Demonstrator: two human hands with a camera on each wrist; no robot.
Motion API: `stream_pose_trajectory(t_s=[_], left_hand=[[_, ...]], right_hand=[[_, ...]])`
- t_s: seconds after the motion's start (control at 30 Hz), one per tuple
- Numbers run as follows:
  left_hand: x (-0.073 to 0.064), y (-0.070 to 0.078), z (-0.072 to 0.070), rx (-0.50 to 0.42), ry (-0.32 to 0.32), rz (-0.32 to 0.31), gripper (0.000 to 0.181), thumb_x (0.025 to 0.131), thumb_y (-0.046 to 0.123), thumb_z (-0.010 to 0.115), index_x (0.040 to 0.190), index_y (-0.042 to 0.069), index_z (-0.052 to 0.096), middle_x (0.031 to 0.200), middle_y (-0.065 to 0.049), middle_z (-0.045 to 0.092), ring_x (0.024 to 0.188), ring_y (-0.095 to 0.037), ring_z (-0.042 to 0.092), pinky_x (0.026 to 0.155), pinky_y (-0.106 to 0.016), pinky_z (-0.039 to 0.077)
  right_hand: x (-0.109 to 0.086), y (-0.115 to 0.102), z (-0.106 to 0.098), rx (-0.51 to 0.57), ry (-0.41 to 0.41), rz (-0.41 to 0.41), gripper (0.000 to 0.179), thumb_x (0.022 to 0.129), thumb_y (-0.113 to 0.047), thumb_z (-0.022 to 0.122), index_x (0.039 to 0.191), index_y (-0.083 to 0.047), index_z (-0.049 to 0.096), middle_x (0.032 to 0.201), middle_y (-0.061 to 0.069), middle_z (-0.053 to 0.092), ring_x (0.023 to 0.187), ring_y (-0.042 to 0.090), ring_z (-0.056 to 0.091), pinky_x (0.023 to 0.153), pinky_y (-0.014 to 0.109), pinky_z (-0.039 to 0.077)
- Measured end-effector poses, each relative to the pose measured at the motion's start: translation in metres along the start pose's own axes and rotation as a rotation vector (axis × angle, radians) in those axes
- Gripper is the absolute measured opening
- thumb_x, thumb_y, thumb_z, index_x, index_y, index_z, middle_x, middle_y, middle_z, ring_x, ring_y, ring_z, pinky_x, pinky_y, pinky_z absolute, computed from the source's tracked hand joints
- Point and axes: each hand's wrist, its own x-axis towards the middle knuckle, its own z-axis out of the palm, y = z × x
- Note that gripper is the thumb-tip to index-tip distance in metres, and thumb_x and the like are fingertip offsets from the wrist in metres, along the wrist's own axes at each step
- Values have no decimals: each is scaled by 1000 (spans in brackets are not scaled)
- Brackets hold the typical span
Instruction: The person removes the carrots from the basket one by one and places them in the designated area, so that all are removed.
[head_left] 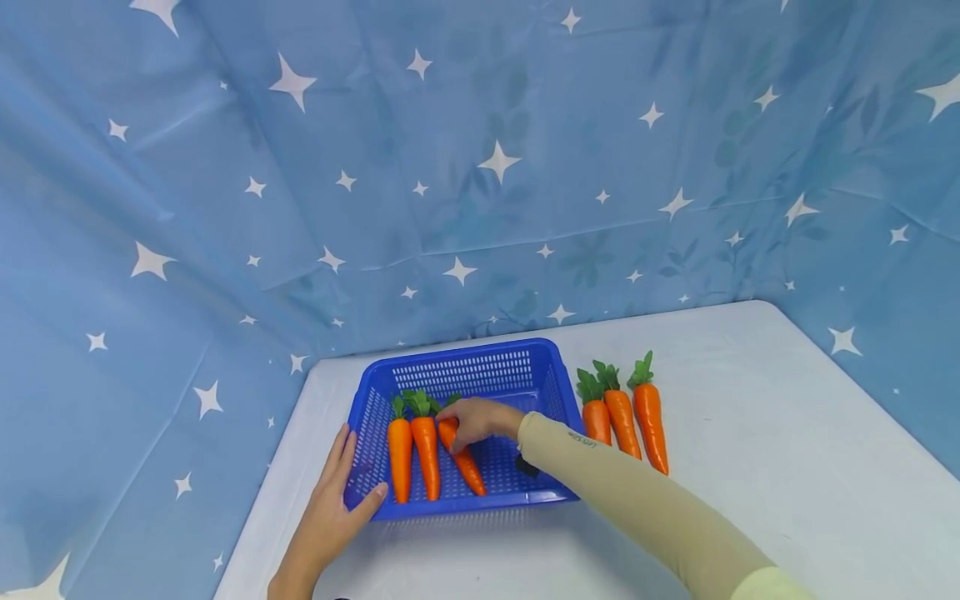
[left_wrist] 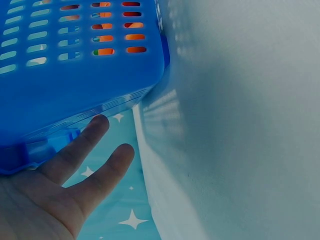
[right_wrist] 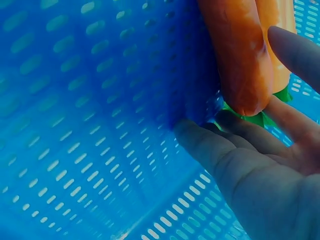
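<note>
A blue plastic basket point(head_left: 551, 496) with slotted walls holds three orange carrots with green tops. Two of them, a left carrot point(head_left: 401, 458) and a middle carrot point(head_left: 426, 458), lie side by side. My right hand point(head_left: 480, 419) reaches in over the right wall and pinches the third carrot point(head_left: 471, 473) near its leafy end; that carrot lies slanted. Seen from the right wrist, the thumb and fingers are on either side of a carrot point(right_wrist: 242, 65). My left hand point(head_left: 330, 508) rests at the basket's left front corner, fingers straight along the outside and thumb at the front rim.
Several carrots, among them one far-right carrot point(head_left: 651, 425), lie on the white table point(head_left: 772, 433) right of the basket, partly behind my right sleeve point(head_left: 637, 500). A small black object point(head_left: 527, 467) shows inside the basket. Blue star-patterned cloth point(head_left: 465, 208) stands behind the table.
</note>
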Motion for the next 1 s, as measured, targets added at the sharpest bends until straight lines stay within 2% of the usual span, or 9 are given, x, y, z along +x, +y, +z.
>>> stream_pose_trajectory(t_s=[0.3, 0.77, 1.0], left_hand=[[0, 1, 0, 0, -5, -11, 99, 99, 52, 66, 171, 3, 18, 179, -17, 7, 158, -53, 19, 112, -76, 28], [3, -1, 1, 7, 1, -9, 100, 99, 51, 66, 171, 3, 17, 179, -17, 7, 158, -53, 20, 111, -76, 28], [2, 1, 0, 9, -1, -11, 100, 99, 51, 65, 171, 3, 17, 179, -17, 7, 157, -53, 20, 110, -75, 30]], right_hand=[[2, 1, 4, -45, 20, 5, 62, 87, -8, 86, 145, -12, 67, 137, 7, 67, 118, 26, 61, 111, 45, 50], [2, 3, 1, 6, 20, 12, 63, 84, -6, 85, 144, -9, 68, 133, 7, 67, 111, 24, 60, 109, 45, 51], [3, 5, 1, 6, 30, 6, 64, 83, -4, 84, 144, -7, 67, 134, 6, 67, 106, 22, 60, 105, 40, 54]])
